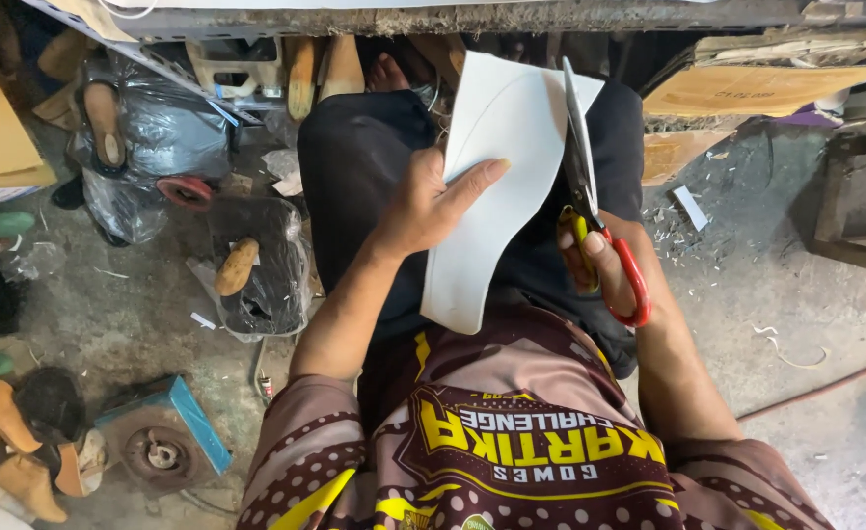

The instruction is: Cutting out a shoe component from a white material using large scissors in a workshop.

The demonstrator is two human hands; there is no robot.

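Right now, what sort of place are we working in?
Probably a small shoemaking workshop: wooden shoe lasts lie on the concrete floor, and scissors cut a sole-shaped white sheet.

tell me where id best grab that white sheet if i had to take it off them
Probably the lower rounded end of the white sheet, coming from below. That end hangs free over the lap, while the left hand pinches the middle and the scissors in the right hand work along the upper right edge.

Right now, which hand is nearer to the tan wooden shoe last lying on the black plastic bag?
Left. The left hand grips the white sheet, nearer the tan wooden shoe last; the right hand holds red-handled scissors beyond the sheet.
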